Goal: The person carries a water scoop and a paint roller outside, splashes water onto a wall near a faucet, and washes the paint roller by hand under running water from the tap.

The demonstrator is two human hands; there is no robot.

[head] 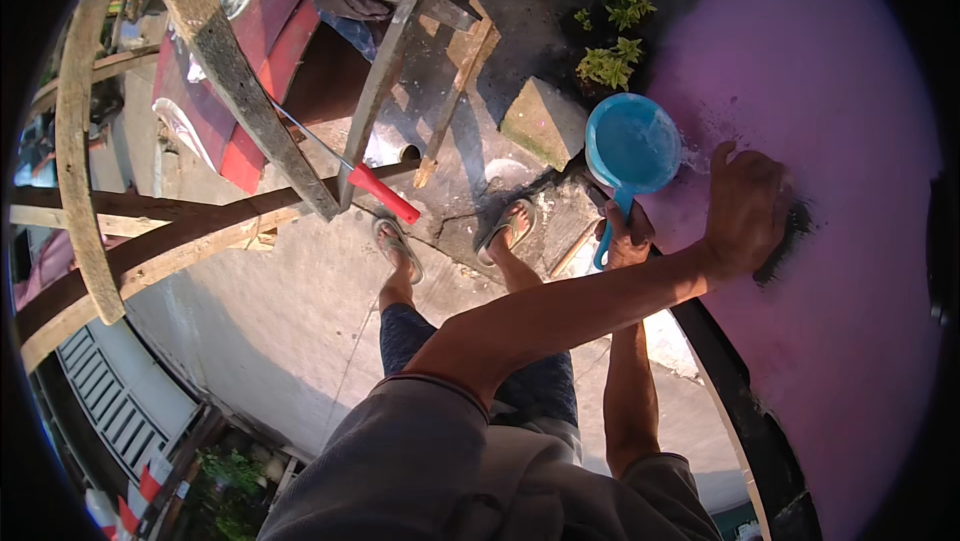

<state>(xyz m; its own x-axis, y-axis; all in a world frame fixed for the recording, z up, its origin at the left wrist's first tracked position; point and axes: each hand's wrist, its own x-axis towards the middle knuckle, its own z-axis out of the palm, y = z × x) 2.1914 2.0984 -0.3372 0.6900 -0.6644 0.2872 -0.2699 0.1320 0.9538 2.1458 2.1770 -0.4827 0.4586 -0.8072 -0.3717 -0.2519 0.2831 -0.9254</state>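
My right hand (631,235) grips the handle of a blue plastic dipper (634,143). The dipper's bowl is tilted up towards me, with whitish residue inside, and its rim is close beside a pink-purple painted wall (847,113). Crossing over my right forearm, my left arm reaches to that wall. My left hand (744,214) is curled around a dark, bristly thing, seemingly a brush (787,241), pressed to the wall; most of it is hidden by the hand. Dark specks and a wet-looking splash mark the wall between dipper and hand.
A wooden frame (232,90) stands at the left, with a red-handled metal rod tool (384,192) lying across it. A concrete block (544,124) and leafy plants (611,64) are by the wall's base. A black ledge (739,361) runs along the wall. Cracked concrete floor (292,316) surrounds my feet.
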